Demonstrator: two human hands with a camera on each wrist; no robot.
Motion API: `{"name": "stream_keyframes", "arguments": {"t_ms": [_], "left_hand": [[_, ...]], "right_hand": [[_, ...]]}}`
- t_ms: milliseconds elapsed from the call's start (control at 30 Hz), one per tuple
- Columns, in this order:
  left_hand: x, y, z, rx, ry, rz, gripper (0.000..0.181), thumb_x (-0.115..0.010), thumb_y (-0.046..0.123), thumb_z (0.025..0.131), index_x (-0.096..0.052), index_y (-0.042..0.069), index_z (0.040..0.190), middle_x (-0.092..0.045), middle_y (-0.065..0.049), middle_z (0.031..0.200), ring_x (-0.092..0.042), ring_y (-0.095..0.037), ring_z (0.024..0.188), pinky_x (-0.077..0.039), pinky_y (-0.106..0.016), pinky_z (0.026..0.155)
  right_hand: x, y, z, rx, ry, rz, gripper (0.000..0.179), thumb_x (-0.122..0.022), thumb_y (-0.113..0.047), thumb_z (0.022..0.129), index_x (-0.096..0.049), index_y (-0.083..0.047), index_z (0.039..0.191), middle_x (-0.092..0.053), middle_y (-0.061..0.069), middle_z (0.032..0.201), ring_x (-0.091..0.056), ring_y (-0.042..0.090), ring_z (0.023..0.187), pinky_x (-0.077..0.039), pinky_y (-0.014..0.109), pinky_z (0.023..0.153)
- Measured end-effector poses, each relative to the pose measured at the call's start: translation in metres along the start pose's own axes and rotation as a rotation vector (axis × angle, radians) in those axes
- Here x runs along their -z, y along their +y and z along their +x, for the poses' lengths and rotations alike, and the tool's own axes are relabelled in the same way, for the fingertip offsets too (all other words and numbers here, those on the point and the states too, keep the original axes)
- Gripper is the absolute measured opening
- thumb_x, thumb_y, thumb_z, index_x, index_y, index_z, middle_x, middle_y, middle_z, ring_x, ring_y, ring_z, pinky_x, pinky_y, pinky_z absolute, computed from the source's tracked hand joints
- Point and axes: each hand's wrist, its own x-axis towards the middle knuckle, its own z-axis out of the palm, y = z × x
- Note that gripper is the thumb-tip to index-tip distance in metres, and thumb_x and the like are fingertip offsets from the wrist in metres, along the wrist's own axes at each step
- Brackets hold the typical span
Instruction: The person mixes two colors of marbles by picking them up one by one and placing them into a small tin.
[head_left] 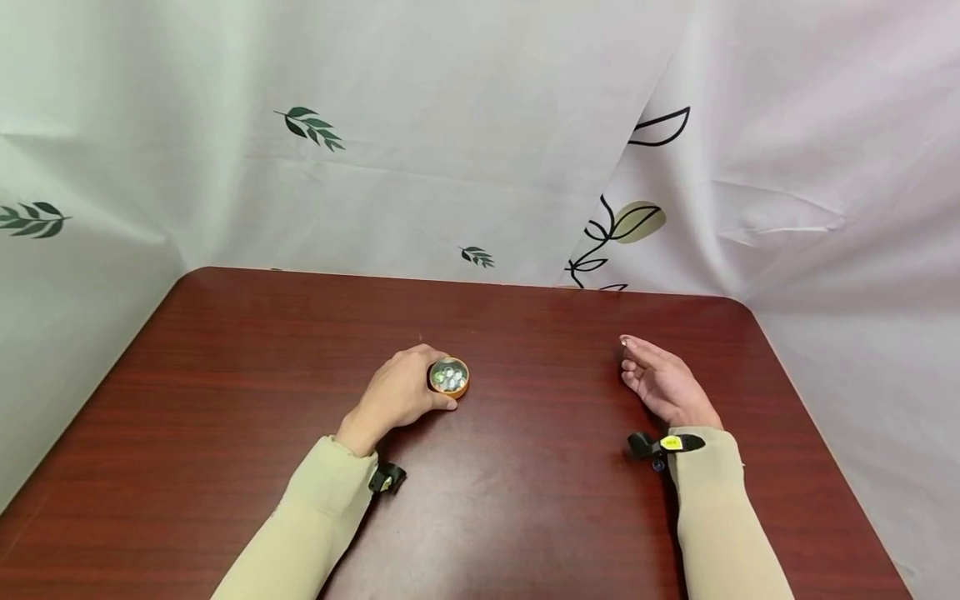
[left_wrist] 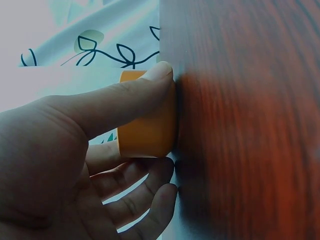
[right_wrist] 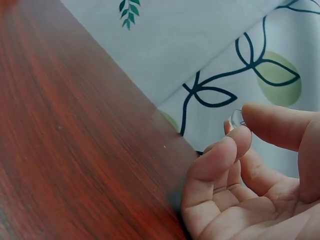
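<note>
A small round orange container [head_left: 463, 391] stands on the table left of centre, with several clear, shiny, glass-like pieces [head_left: 449, 376] inside it. My left hand [head_left: 397, 390] grips its side, the thumb on the near side and the fingers round the far side. In the left wrist view, the orange wall [left_wrist: 145, 135] shows between thumb and fingers, its base at the tabletop. Off to the right, my right hand [head_left: 663, 387] pinches a small clear glass-like piece [right_wrist: 236, 119] between thumb and fingertip, its other fingers curled toward the palm.
The dark red wooden table [head_left: 525, 467] has rounded far corners. White cloth [head_left: 480, 150] printed with leaves hangs behind it and along both sides. Black camera straps sit on both wrists, one by the right cuff [head_left: 666, 443].
</note>
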Motion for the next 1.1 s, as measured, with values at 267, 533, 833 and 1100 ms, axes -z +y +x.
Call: {"name": "stream_keyframes", "arguments": {"t_ms": [267,533,833,1100], "left_hand": [[0.000,-0.001,0.001,0.008,-0.007,0.007,0.061,-0.093,0.031,0.070,-0.070,0.011,0.123,-0.068,-0.002,0.116,-0.064,-0.023,0.102,-0.051,-0.043,0.085],[-0.001,-0.002,0.001,0.008,-0.009,0.007,0.061,-0.093,0.031,0.070,-0.071,0.011,0.123,-0.068,-0.002,0.115,-0.065,-0.023,0.101,-0.051,-0.043,0.084],[0.001,0.000,0.002,0.008,-0.016,0.010,0.062,-0.093,0.031,0.071,-0.070,0.010,0.124,-0.067,-0.002,0.116,-0.064,-0.024,0.102,-0.051,-0.043,0.086],[0.000,0.000,0.002,0.016,-0.018,0.012,0.061,-0.094,0.031,0.070,-0.071,0.010,0.122,-0.068,-0.002,0.115,-0.064,-0.023,0.100,-0.051,-0.043,0.084]], "right_hand": [[0.009,-0.004,0.000,-0.002,-0.045,0.132,0.025,-0.047,-0.012,0.107,-0.072,-0.010,0.106,-0.059,0.000,0.089,-0.052,0.012,0.076,-0.048,0.022,0.073],[-0.012,0.000,-0.004,0.118,0.032,-0.140,0.020,-0.056,-0.009,0.103,-0.075,-0.016,0.103,-0.069,-0.006,0.096,-0.058,0.009,0.076,-0.051,0.021,0.074],[-0.064,0.018,0.001,0.231,0.101,-0.529,0.021,-0.067,-0.009,0.097,-0.069,0.002,0.115,-0.070,-0.005,0.090,-0.058,0.009,0.073,-0.052,0.023,0.070],[-0.143,0.062,0.012,0.292,-0.070,-0.787,0.020,-0.073,-0.007,0.092,-0.072,0.003,0.109,-0.066,0.004,0.082,-0.061,0.025,0.070,-0.052,0.031,0.064]]}}
